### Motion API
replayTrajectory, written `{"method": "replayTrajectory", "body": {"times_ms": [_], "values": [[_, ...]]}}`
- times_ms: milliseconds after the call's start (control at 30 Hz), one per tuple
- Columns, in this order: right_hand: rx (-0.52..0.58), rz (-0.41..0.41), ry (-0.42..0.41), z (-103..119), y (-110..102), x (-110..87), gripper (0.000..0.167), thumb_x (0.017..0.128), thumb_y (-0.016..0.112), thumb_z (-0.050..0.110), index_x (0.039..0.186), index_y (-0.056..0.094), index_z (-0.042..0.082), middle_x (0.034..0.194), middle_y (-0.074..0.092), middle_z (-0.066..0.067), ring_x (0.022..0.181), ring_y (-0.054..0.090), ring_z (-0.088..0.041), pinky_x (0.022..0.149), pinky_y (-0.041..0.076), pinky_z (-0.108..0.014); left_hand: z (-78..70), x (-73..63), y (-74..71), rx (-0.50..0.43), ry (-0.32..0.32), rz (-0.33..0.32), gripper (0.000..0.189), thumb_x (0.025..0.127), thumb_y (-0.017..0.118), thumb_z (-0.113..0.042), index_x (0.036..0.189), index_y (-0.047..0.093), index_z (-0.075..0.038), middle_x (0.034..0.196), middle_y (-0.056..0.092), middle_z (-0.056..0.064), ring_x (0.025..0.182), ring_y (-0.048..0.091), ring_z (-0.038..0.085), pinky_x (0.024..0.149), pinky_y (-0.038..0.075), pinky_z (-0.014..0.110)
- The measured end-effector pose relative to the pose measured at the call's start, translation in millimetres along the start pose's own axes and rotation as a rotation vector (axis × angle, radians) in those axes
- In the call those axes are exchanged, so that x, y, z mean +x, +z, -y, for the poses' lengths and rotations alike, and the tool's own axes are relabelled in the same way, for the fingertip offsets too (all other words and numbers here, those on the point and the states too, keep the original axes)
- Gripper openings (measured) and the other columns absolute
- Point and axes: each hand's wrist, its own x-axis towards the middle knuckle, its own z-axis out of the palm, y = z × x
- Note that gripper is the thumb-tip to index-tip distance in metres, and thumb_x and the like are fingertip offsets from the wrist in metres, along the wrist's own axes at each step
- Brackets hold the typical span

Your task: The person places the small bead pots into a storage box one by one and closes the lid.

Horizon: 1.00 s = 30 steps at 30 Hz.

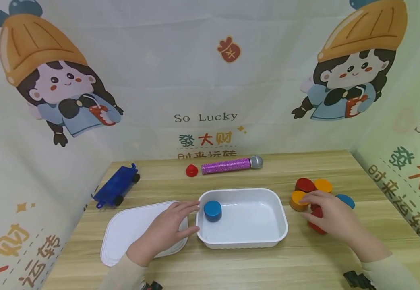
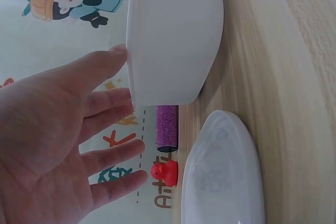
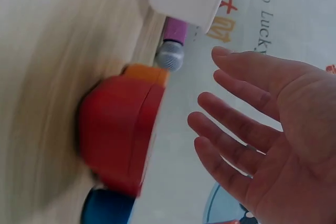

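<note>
My left hand [image 1: 168, 227] is at the left rim of a white rectangular container [image 1: 244, 244], its fingers spread and fairly straight. One blue round block [image 1: 212, 209] sits inside the container, in its left part. To the right of the container, my right hand [image 1: 334, 213] hovers over a cluster of round blocks with its palm open. Its fingertips overlap the nearer orange block [image 1: 297, 200] in the head view. Around it lie a red block [image 1: 305, 184], another orange block [image 1: 323, 185], a blue block [image 1: 346, 200] and a nearer red block [image 3: 115, 129], partly hidden by the hand.
A white lid [image 1: 130, 229] lies left of the container, partly under my left forearm. Farther back are a blue toy cart [image 1: 116, 186], a red rubber duck [image 2: 166, 173] and a purple glittery microphone [image 1: 228, 165]. Printed cloth walls enclose the wooden table [image 1: 231, 270].
</note>
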Motion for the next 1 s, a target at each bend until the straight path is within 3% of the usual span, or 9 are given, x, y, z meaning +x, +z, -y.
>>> {"method": "replayTrajectory", "body": {"times_ms": [67, 167, 433, 667, 1000], "values": [[-0.012, -0.003, 0.000, -7.3, 0.0, -5.5, 0.029, 0.083, 0.087, 0.018, 0.109, 0.077, 0.008, 0.115, 0.073, -0.012, 0.104, 0.068, -0.033, 0.090, 0.060, -0.053, 0.1, -0.2, -0.2, 0.006, 0.000, 0.001, 0.054, 0.095, 0.075, -0.038, 0.141, 0.063, -0.014, 0.154, 0.055, 0.003, 0.140, 0.051, 0.030, 0.115, 0.047, 0.054], [-0.023, -0.004, 0.000, -17.2, -1.4, -13.9, 0.029, 0.083, 0.088, 0.018, 0.108, 0.078, 0.008, 0.113, 0.074, -0.011, 0.105, 0.068, -0.035, 0.091, 0.059, -0.056, -0.4, 0.2, -0.4, 0.012, -0.003, 0.000, 0.053, 0.095, 0.075, -0.039, 0.141, 0.063, -0.014, 0.154, 0.055, 0.003, 0.141, 0.051, 0.030, 0.115, 0.046, 0.054], [-0.026, -0.022, 0.043, -31.2, -4.6, -34.4, 0.033, 0.076, 0.092, 0.020, 0.103, 0.077, 0.008, 0.106, 0.072, -0.010, 0.091, 0.068, -0.026, 0.077, 0.062, -0.046, -0.4, 0.3, -1.0, 0.021, -0.005, -0.001, 0.054, 0.095, 0.075, -0.039, 0.141, 0.064, -0.014, 0.154, 0.055, 0.004, 0.141, 0.051, 0.031, 0.115, 0.046, 0.054], [-0.039, -0.019, 0.078, -36.2, -3.6, -40.5, 0.041, 0.072, 0.094, 0.030, 0.101, 0.077, 0.007, 0.094, 0.070, -0.006, 0.079, 0.063, -0.017, 0.062, 0.055, -0.025, 0.2, 0.2, -0.2, 0.024, -0.001, 0.013, 0.055, 0.094, 0.076, -0.038, 0.141, 0.063, -0.013, 0.154, 0.055, 0.003, 0.140, 0.052, 0.030, 0.114, 0.047, 0.055], [-0.050, -0.017, 0.079, -39.1, 2.6, -41.9, 0.042, 0.071, 0.096, 0.030, 0.100, 0.077, 0.005, 0.089, 0.068, -0.004, 0.076, 0.059, -0.015, 0.061, 0.054, -0.027, -0.4, 0.4, -0.7, 0.020, -0.017, 0.014, 0.055, 0.094, 0.076, -0.039, 0.142, 0.063, -0.015, 0.155, 0.055, 0.002, 0.140, 0.051, 0.030, 0.114, 0.047, 0.054]]}}
